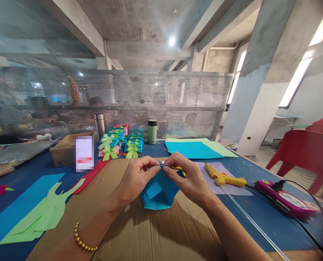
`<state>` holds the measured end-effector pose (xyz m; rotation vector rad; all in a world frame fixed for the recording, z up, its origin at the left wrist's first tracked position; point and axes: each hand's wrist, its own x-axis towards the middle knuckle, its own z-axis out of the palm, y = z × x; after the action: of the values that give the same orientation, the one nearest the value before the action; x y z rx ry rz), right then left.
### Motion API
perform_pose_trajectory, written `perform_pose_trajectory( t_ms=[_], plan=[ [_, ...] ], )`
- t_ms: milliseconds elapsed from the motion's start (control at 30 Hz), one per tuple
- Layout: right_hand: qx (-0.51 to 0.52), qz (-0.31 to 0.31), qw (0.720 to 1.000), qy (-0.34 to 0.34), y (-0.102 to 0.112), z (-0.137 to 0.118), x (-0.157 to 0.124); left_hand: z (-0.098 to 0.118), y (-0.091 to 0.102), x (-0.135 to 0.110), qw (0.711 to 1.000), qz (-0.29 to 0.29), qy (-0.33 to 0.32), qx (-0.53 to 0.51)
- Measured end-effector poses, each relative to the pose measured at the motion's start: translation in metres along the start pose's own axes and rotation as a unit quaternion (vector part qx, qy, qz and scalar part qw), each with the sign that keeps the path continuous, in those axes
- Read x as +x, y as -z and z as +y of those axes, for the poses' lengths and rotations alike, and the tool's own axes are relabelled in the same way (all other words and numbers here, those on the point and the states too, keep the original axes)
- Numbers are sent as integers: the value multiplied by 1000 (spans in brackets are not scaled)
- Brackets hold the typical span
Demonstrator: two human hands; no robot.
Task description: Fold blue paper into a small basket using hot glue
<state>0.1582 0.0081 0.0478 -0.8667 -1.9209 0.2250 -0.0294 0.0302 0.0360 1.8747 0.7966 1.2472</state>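
We see left hand (135, 177) and right hand (187, 177) pinching blue foam piece (158, 192) above cardboard sheet (139, 232); yellow glue gun (223, 176) near table's right edge.

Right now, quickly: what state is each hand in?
Left hand: closed, pinching the folded blue sheet at its top edge.
Right hand: closed, pinching the same edge.

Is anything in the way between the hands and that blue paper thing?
No, nothing visible. The left hand and right hand both pinch the top edge of the blue paper with their fingers, above the cardboard. The glue gun lies off to the right, apart from them.
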Motion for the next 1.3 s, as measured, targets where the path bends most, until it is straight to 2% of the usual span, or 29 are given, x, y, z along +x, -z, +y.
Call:
perform_pose_trajectory(
  t_ms=[267,467,700,867,967,1067,1100,1200,1300],
  plan=[
    [28,5,999,-45,-2,-2,-1,2,-1,-2,1000,15,-13,-2],
    [-8,30,1000,3,-6,-3,-5,2,-4,-2,998,-12,28,-52],
    [-67,108,990,65,-21,-2,-6,-4,-7,-2,985,16,63,-157],
    [-154,58,985,59,-22,-16,-2,-12,1,-1,992,58,62,-98],
    [-232,-5,972,29,-1,-30,-2,-8,7,-1,995,57,53,-58],
    [-327,-80,940,-57,46,-23,-8,-2,10,-2,994,58,77,-45],
    [-367,-113,918,-103,64,-14,-12,-1,11,-3,993,53,94,-49],
    [-421,-139,878,-180,117,29,-32,0,13,-2,990,29,128,-57],
    [-464,-179,833,-244,147,72,-57,-1,12,-3,993,17,114,-40]
  ],
)
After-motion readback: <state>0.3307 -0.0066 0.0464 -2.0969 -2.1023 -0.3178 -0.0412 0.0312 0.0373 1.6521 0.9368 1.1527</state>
